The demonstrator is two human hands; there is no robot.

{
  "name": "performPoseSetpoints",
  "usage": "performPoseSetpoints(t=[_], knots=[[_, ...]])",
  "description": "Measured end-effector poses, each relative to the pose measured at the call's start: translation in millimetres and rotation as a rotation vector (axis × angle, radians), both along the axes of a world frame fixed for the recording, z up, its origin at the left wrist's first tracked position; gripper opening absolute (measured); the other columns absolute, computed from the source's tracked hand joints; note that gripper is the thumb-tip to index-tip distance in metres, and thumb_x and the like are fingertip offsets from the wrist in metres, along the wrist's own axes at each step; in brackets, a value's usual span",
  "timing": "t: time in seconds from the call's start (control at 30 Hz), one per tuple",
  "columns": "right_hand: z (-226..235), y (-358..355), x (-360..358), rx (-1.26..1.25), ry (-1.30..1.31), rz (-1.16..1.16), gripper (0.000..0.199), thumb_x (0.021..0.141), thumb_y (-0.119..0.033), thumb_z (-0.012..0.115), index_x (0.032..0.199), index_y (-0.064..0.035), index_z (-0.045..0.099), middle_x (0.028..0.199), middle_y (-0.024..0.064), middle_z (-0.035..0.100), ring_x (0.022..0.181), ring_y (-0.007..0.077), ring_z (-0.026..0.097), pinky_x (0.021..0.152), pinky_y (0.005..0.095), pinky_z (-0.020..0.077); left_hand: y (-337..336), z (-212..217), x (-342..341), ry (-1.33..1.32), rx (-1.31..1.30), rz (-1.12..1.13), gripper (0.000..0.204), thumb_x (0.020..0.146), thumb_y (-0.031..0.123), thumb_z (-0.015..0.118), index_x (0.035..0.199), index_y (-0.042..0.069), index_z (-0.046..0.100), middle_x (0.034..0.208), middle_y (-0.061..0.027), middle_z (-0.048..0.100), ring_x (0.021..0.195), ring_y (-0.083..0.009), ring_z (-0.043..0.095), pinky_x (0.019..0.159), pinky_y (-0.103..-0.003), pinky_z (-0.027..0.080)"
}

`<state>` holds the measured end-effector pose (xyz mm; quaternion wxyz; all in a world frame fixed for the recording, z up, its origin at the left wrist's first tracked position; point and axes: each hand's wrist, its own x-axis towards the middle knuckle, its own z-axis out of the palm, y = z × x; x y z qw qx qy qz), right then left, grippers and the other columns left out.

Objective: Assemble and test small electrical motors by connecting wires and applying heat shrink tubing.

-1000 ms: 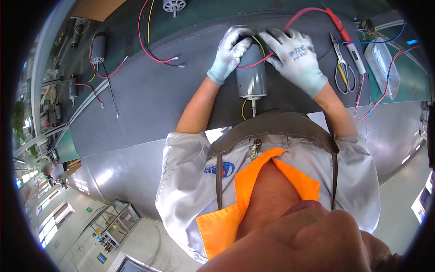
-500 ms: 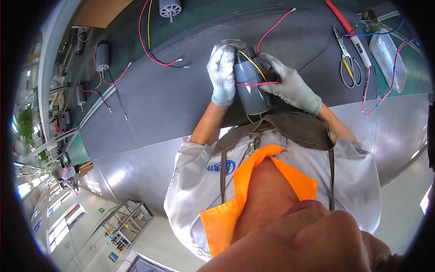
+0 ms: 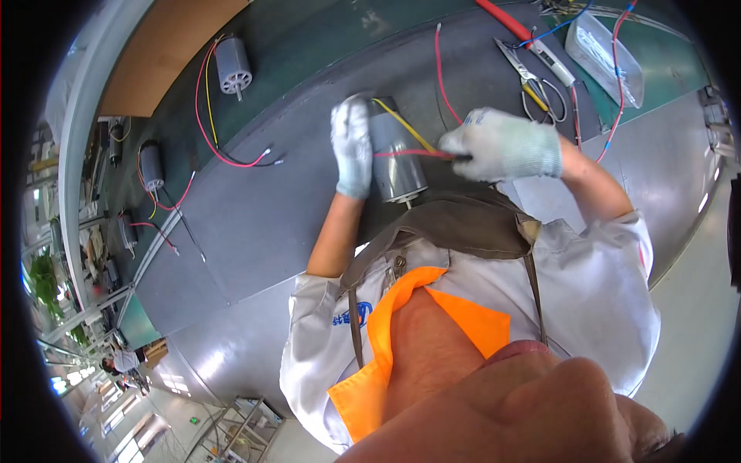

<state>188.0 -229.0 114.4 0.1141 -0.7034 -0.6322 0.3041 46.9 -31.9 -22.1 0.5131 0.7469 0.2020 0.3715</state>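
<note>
A grey cylindrical electric motor (image 3: 397, 158) lies on the dark bench mat in front of me, its shaft end toward my body. My left hand (image 3: 352, 147), in a whitish work glove, grips the motor along its left side. Just right of the motor, my gloved right hand (image 3: 502, 144) is closed on its lead wires. A red wire (image 3: 409, 153) runs taut across the casing into those fingers, and a yellow wire (image 3: 397, 117) slants down toward them. Another red length (image 3: 441, 69) stretches up the mat beyond the right hand. Exactly which wires are pinched is partly hidden.
Scissors (image 3: 532, 85) lie at the far right beside a red-and-white pen-shaped tool (image 3: 536, 46) with a cord. Beyond them is a clear plastic tray (image 3: 606, 62). Other motors with wires (image 3: 234, 65) (image 3: 151, 166) stand at the left, near a brown cardboard sheet (image 3: 166, 54).
My right hand has come off the motor's side and moved right, drawing the wires across it. The left hand stays on the motor. The whole view has shifted.
</note>
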Motion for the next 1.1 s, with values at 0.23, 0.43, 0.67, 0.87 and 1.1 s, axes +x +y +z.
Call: performPoseSetpoints(t=[0.23,0.43,0.67,0.87,1.1], knots=[[-45.5,75.8,-59.4,0.313,0.317,0.423,0.023,0.086,-0.02,0.06,0.089,0.0028,0.06,0.077,0.0232,0.061,0.077,0.0409,0.063,0.074,0.0495,0.0486,46.9,56.1,-42.0,0.694,-0.812,-0.377,0.076,0.098,0.07,0.041,0.127,0.003,0.062,0.099,-0.0048,0.063,0.087,-0.0157,0.059,0.079,-0.029,0.049],[-79.5,133.8,-164.2,0.26,0.086,0.761,0.032,0.09,-0.028,0.065,0.107,-0.0029,0.075,0.099,0.0122,0.076,0.091,0.0289,0.073,0.08,0.0438,0.0573,42.5,102.0,5.4,1.252,-0.481,-0.423,0.063,0.098,0.067,0.046,0.102,0.008,0.067,0.078,0.0024,0.058,0.061,-0.0102,0.051,0.055,-0.028,0.043],[-65.8,-34.0,60.0,0.525,0.497,-0.352,0.03,0.097,-0.024,0.065,0.121,-0.0073,0.069,0.103,0.0137,0.072,0.093,0.024,0.07,0.083,0.0353,0.0557,50.6,19.3,-32.4,0.732,0.292,-0.186,0.049,0.109,0.036,0.04,0.088,-0.003,0.061,0.074,-0.0239,0.059,0.068,-0.0432,0.052,0.067,-0.048,0.045],[-106.7,-123.2,136.3,0.371,-0.34,-0.819,0.03,0.092,-0.019,0.064,0.122,-0.0111,0.067,0.109,0.017,0.069,0.1,0.0333,0.066,0.089,0.0398,0.0532,37.0,19.5,-1.9,0.709,0.466,-0.233,0.038,0.106,0.032,0.046,0.104,0.0,0.067,0.087,-0.025,0.067,0.081,-0.0454,0.064,0.071,-0.052,0.049],[-140.6,-119.7,73.9,0.386,-0.682,-0.663,0.035,0.091,-0.012,0.058,0.126,-0.0157,0.062,0.119,0.0109,0.063,0.11,0.0326,0.059,0.095,0.046,0.0477,27.4,15.3,-0.3,0.685,0.675,-0.213,0.031,0.103,0.03,0.053,0.108,0.003,0.068,0.085,-0.0221,0.069,0.077,-0.041,0.067,0.068,-0.049,0.052]])
